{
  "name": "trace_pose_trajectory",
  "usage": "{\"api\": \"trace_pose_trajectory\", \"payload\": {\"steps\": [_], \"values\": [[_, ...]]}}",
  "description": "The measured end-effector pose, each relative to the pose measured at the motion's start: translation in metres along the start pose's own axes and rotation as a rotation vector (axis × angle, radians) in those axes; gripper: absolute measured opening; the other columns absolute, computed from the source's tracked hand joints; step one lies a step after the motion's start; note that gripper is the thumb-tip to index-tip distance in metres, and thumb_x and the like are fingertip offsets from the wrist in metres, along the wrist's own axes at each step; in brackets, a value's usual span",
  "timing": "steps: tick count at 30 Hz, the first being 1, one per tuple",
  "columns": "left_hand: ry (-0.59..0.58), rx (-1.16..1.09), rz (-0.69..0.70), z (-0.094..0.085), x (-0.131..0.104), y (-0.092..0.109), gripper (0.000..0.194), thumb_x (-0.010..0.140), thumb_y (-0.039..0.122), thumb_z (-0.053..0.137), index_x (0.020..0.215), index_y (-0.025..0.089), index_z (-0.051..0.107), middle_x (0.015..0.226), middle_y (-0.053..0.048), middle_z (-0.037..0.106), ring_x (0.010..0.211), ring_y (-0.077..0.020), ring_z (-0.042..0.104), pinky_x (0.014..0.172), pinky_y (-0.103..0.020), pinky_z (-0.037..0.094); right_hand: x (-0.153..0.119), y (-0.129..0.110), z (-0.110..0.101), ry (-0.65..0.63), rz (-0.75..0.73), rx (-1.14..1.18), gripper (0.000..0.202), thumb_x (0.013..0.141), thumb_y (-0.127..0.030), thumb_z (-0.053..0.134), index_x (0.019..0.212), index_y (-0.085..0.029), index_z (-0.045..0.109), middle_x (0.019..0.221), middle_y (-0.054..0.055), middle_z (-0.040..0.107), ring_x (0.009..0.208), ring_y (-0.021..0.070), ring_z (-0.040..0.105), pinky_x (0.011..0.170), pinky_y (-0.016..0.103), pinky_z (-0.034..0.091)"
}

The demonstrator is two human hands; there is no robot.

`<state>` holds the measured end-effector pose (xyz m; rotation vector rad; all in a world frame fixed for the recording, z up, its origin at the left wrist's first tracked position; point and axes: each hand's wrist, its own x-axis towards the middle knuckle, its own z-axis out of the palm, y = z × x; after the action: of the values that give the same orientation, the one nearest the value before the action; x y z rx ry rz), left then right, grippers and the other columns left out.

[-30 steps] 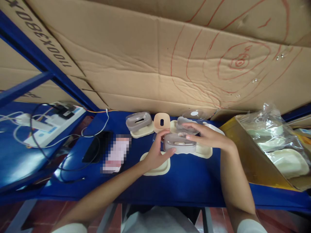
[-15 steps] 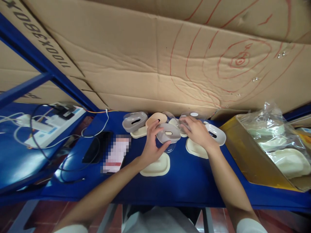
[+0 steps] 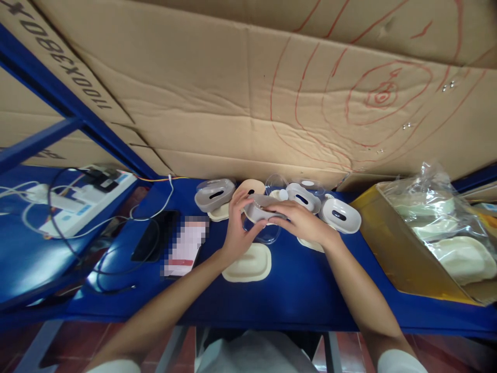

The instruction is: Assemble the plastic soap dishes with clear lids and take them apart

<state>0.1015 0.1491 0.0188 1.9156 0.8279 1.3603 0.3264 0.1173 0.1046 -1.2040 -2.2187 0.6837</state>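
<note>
My left hand (image 3: 237,228) grips a grey oval tray-like piece (image 3: 256,207) by its left side, thumb at the near edge. On the right side of the same piece, my right hand (image 3: 301,221) holds with its fingers on top and thumb beneath. The piece is tilted, its centre partly hidden by my fingers. Just under it lies a clear plastic cover (image 3: 268,235). Nearer to me is a cream rounded lid-like piece (image 3: 247,265). Behind my hands sit a peach slotted piece (image 3: 254,185) and a grey slotted piece (image 3: 306,196).
More grey slotted pieces stand at left (image 3: 207,199) and right (image 3: 345,220). A phone with a blurred screen (image 3: 187,246), a dark phone (image 3: 149,243) and a power strip (image 3: 87,207) with cables are leftward. At right, a cardboard box (image 3: 378,243) holds bagged cream pieces (image 3: 464,256).
My right hand has come left from the back right pieces and taken hold of the grey piece. That piece has tilted. The grey slotted piece behind my right hand has come into view.
</note>
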Motion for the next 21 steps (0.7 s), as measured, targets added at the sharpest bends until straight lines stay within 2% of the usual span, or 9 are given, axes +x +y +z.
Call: {"api": "trace_pose_trajectory", "payload": {"steps": [5, 10, 15, 21], "values": [[-0.016, -0.018, -0.006, 0.001, 0.002, -0.006, 0.054, 0.107, 0.044, 0.069, 0.152, 0.032, 0.044, 0.171, -0.017, 0.029, 0.162, -0.0336, 0.038, 0.112, -0.048, 0.06, 0.003, 0.004, 0.001, 0.07, 0.102, 0.055, 0.027, 0.114, -0.044, 0.048, 0.116, -0.024, 0.065, 0.111, 0.005, 0.076, 0.099, 0.0219, 0.071, 0.09, 0.034, 0.052], [-0.043, 0.036, 0.078, 0.0, 0.002, -0.005, 0.055, 0.106, 0.043, 0.07, 0.153, 0.03, 0.044, 0.164, -0.017, 0.039, 0.159, -0.0329, 0.043, 0.113, -0.049, 0.06, 0.004, 0.009, 0.003, 0.123, 0.149, 0.091, 0.029, 0.113, -0.05, 0.047, 0.101, -0.025, 0.057, 0.09, 0.0, 0.066, 0.082, 0.019, 0.063, 0.079, 0.031, 0.047], [-0.05, 0.096, 0.135, -0.006, 0.003, -0.007, 0.044, 0.108, 0.037, 0.068, 0.147, 0.028, 0.049, 0.161, -0.017, 0.042, 0.159, -0.0335, 0.043, 0.121, -0.057, 0.053, 0.006, 0.01, 0.005, 0.189, 0.165, 0.129, 0.028, 0.112, -0.05, 0.046, 0.1, -0.026, 0.055, 0.093, 0.001, 0.066, 0.085, 0.0199, 0.062, 0.085, 0.033, 0.049], [-0.029, 0.266, 0.295, -0.011, 0.009, -0.006, 0.038, 0.106, 0.037, 0.069, 0.135, 0.024, 0.048, 0.159, -0.02, 0.045, 0.156, -0.0334, 0.048, 0.121, -0.059, 0.051, 0.008, 0.015, 0.012, 0.343, 0.206, 0.177, 0.03, 0.107, -0.055, 0.053, 0.1, -0.026, 0.057, 0.095, 0.003, 0.067, 0.089, 0.022, 0.063, 0.09, 0.038, 0.051]]}}
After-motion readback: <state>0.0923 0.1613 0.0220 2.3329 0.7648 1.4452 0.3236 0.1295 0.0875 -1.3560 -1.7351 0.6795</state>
